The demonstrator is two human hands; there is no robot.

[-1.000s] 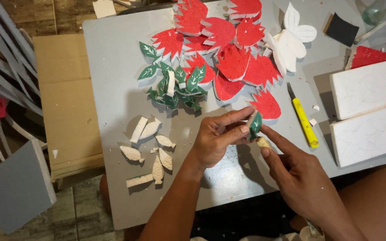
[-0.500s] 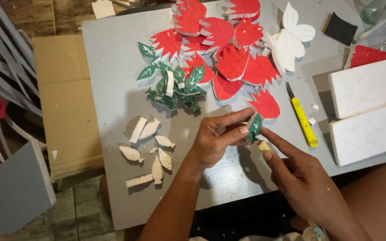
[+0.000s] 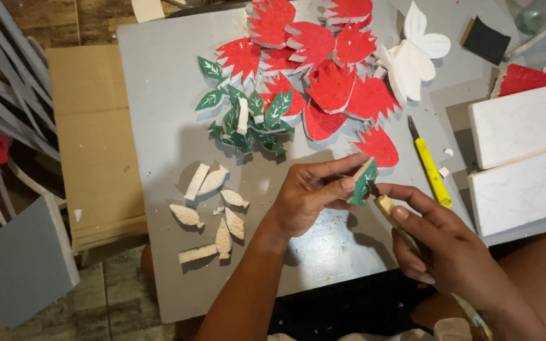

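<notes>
My left hand (image 3: 311, 192) pinches a small green foam leaf (image 3: 363, 184) above the grey table (image 3: 159, 95). My right hand (image 3: 440, 243) holds a small carving tool (image 3: 383, 203) with a pale handle, its tip against the leaf's lower edge. A pile of green leaves with white veins (image 3: 248, 117) lies just beyond my left hand. Red jagged foam petals (image 3: 323, 69) are heaped at the far side. Several unpainted white leaf pieces (image 3: 213, 208) lie to the left of my left arm.
A yellow utility knife (image 3: 431, 167) lies right of the hands. Two white foam blocks (image 3: 526, 158) sit at the right edge. A white foam butterfly shape (image 3: 415, 53), a black sanding block (image 3: 486, 39) and cardboard (image 3: 96, 139) on the left are also present.
Hands stay almost in place; the tool tip shifts slightly along the green leaf's edge.
</notes>
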